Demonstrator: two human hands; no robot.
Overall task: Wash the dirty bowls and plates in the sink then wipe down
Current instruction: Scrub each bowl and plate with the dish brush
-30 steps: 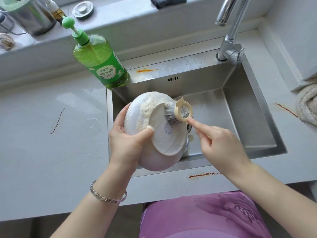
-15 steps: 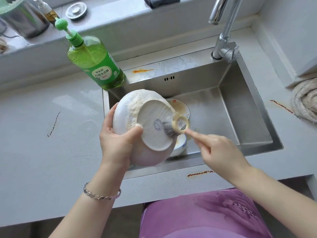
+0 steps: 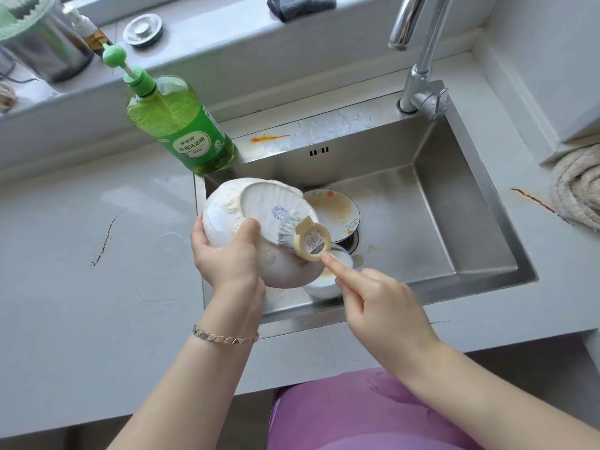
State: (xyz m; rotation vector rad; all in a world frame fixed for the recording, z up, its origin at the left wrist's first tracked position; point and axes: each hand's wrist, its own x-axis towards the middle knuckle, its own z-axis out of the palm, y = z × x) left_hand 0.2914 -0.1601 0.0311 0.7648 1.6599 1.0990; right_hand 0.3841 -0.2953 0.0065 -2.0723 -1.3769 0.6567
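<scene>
Over the sink's [image 3: 454, 203] left side the left hand [image 3: 227, 258] grips a soapy white bowl [image 3: 279, 199] bottom-up, thumb on its base. The right hand [image 3: 386, 303] holds a brush [image 3: 311, 240] in curled fingers [image 3: 334, 264] — bristles against that base. Below lie a dirty plate [image 3: 334, 209] and a small bowl [image 3: 324, 284]; a soap bottle [image 3: 185, 128] stands on the counter [image 3: 81, 254] at the sink's back-left corner.

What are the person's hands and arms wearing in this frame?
The left hand and right hand are bare, without gloves. No sleeves show on either forearm. A silver link bracelet circles the left wrist; the right wrist carries nothing. No rings are visible.
</scene>
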